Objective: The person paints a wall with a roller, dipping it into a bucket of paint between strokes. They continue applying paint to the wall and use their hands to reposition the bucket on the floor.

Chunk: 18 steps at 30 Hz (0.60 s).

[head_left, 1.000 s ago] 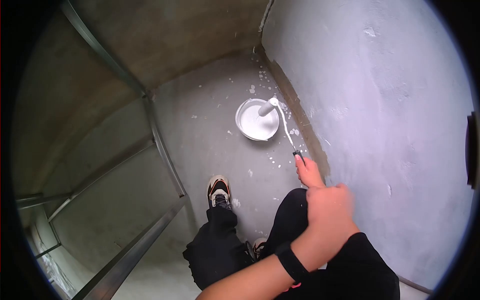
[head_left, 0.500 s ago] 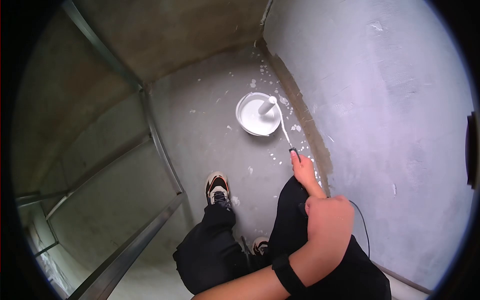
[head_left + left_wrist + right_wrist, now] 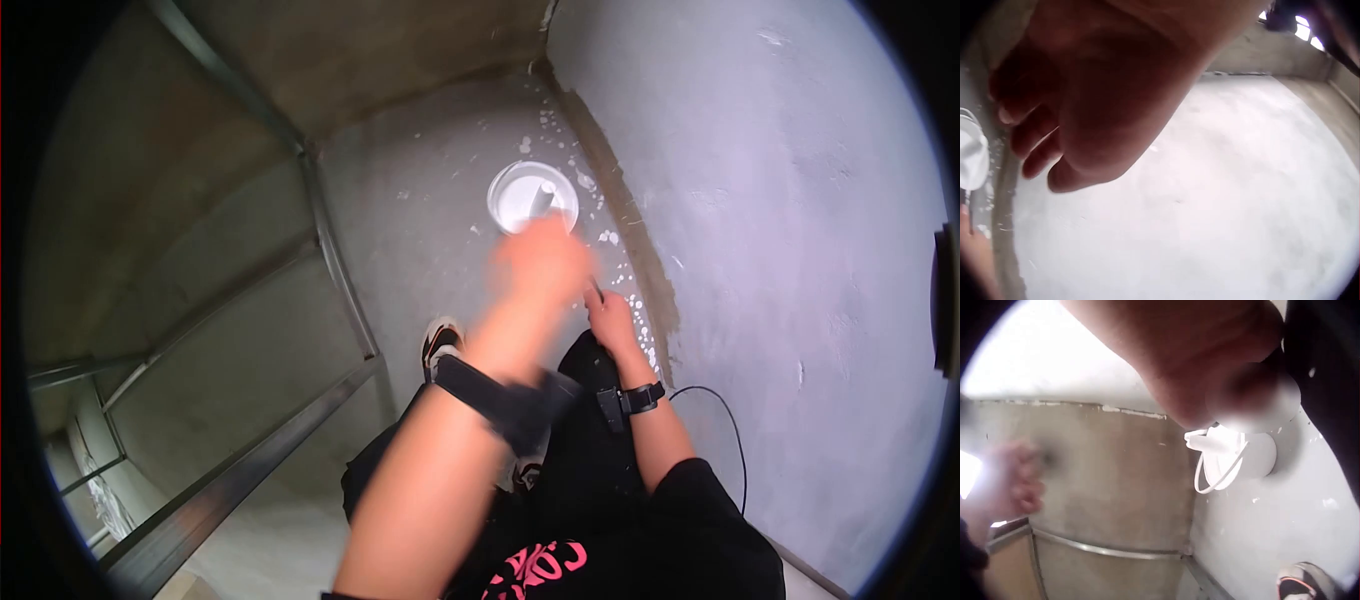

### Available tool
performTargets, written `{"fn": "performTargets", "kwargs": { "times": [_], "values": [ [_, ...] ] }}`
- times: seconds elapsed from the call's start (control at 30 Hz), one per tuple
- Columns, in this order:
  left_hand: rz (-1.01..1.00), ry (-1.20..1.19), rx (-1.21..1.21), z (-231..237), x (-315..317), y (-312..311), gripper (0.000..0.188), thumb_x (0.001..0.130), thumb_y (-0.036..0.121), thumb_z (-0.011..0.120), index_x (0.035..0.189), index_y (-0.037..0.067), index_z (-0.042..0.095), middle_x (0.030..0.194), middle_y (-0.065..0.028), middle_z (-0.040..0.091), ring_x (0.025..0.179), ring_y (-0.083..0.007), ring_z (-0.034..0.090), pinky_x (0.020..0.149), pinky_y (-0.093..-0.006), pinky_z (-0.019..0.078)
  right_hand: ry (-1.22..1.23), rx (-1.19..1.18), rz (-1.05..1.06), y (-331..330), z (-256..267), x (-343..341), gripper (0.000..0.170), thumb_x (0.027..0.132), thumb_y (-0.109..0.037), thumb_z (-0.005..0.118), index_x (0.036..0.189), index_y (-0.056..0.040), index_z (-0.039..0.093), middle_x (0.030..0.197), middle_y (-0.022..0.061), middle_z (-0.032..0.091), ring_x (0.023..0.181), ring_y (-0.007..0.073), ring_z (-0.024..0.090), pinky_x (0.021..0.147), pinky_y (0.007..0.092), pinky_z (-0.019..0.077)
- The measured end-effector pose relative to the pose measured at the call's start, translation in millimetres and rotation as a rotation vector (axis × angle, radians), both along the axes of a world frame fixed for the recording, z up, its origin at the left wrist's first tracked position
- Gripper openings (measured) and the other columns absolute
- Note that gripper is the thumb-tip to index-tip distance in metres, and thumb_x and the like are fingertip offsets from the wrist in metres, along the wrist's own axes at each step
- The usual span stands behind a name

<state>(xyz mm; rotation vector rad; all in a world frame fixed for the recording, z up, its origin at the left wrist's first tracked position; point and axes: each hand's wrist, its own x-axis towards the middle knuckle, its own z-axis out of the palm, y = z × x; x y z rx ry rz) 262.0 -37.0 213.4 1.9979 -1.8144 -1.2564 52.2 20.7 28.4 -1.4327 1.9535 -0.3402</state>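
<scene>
My right hand (image 3: 612,322) grips the dark handle (image 3: 595,290) of a paint roller, low beside the right wall. The white roller head (image 3: 543,197) stands tilted in a bucket (image 3: 491,208) of white paint on the floor. My left hand (image 3: 545,262), blurred, is raised in front of the bucket and hides the roller's frame and part of the bucket's near rim in the head view. Its fingers (image 3: 1035,132) are loosely bent and hold nothing in the left wrist view. The bucket's side (image 3: 1264,455) and wire-like white bail (image 3: 1202,481) show in the right wrist view.
A wall (image 3: 760,220) coated white rises on the right, with a bare brown strip (image 3: 625,215) along its foot. Metal framing (image 3: 240,480) runs down the left. White paint spots dot the floor. A black cable (image 3: 735,430) hangs by the right wall. One shoe (image 3: 440,340) is visible.
The left hand has swung from beside the right forearm forward and left, across the view toward the bucket. The right hand keeps its grip on the roller, whose head stays in the bucket.
</scene>
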Motion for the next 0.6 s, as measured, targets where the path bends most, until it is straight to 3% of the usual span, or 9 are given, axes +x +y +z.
{"fn": "performTargets", "kwargs": {
  "times": [0.03,0.1,0.13,0.17,0.27,0.33,0.4,0.53,0.6],
  "values": [
    [0.244,0.138,-0.046,-56,21,-14,0.033,0.080,0.023,0.063,0.102,0.000,0.069,0.104,-0.0239,0.070,0.097,-0.0372,0.069,0.081,-0.0458,0.0552,-0.016,0.018,-0.034,0,-6,-2,0.063,0.097,-0.052,0.051,0.081,0.0066,0.066,0.073,0.0296,0.063,0.076,0.0491,0.063,0.069,0.0508,0.0491],
    [0.666,0.315,0.224,-89,57,-35,0.045,0.084,0.033,0.060,0.106,-0.006,0.066,0.100,-0.0207,0.070,0.089,-0.0353,0.068,0.070,-0.0461,0.0543,-0.082,0.095,-0.108,1,13,7,0.063,0.097,-0.052,0.051,0.081,0.0069,0.066,0.074,0.0303,0.063,0.078,0.0494,0.063,0.070,0.0511,0.0492],
    [0.679,0.286,0.228,-114,71,-48,0.048,0.085,0.035,0.060,0.108,-0.006,0.065,0.101,-0.0191,0.068,0.086,-0.0331,0.066,0.066,-0.0452,0.0536,-0.152,0.170,-0.172,-4,19,11,0.063,0.097,-0.052,0.051,0.082,0.0072,0.066,0.075,0.0310,0.063,0.079,0.0498,0.063,0.070,0.0515,0.0493],
    [0.689,0.256,0.232,-142,79,-60,0.051,0.086,0.038,0.060,0.111,-0.006,0.065,0.101,-0.0174,0.067,0.083,-0.0308,0.064,0.063,-0.0442,0.0528,-0.051,0.024,-0.068,-3,9,9,0.062,0.097,-0.051,0.050,0.081,0.0069,0.065,0.074,0.0310,0.063,0.079,0.0505,0.063,0.070,0.0528,0.0492],
    [0.580,0.263,0.191,-194,68,-86,0.054,0.087,0.042,0.060,0.111,-0.006,0.064,0.102,-0.0165,0.066,0.078,-0.0276,0.061,0.061,-0.0424,0.0518,0.035,-0.067,-0.006,-4,25,16,0.062,0.097,-0.051,0.050,0.081,0.0071,0.065,0.072,0.0304,0.063,0.078,0.0509,0.062,0.071,0.0539,0.0489],
    [0.413,0.129,0.289,-221,54,-110,0.058,0.088,0.046,0.059,0.115,-0.006,0.063,0.106,-0.0199,0.068,0.083,-0.0323,0.066,0.068,-0.0456,0.0530,0.063,-0.112,-0.046,-3,29,21,0.060,0.098,-0.048,0.052,0.076,0.0063,0.063,0.068,0.0284,0.062,0.073,0.0493,0.062,0.066,0.0532,0.0483],
    [0.124,-0.165,-0.003,-251,44,-114,0.055,0.089,0.044,0.057,0.113,-0.006,0.065,0.111,-0.0242,0.068,0.091,-0.0378,0.068,0.075,-0.0483,0.0530,0.013,-0.140,-0.075,-2,34,24,0.056,0.098,-0.045,0.054,0.073,0.0049,0.061,0.064,0.0262,0.060,0.066,0.0466,0.062,0.060,0.0509,0.0469],
    [0.204,-0.020,0.023,-261,35,-111,0.051,0.088,0.039,0.055,0.107,-0.006,0.066,0.105,-0.0264,0.069,0.096,-0.0404,0.068,0.080,-0.0494,0.0525,0.031,-0.185,-0.106,-1,27,21,0.052,0.099,-0.041,0.054,0.071,0.0029,0.058,0.058,0.0221,0.055,0.055,0.0415,0.058,0.053,0.0462,0.0431],
    [0.320,0.237,-0.111,-264,29,-111,0.042,0.088,0.032,0.052,0.096,-0.006,0.067,0.092,-0.0241,0.071,0.091,-0.0404,0.069,0.078,-0.0482,0.0532,0.018,-0.209,-0.108,5,26,17,0.052,0.099,-0.041,0.054,0.071,0.0028,0.058,0.057,0.0213,0.054,0.053,0.0396,0.056,0.051,0.0449,0.0420]
  ]
}}
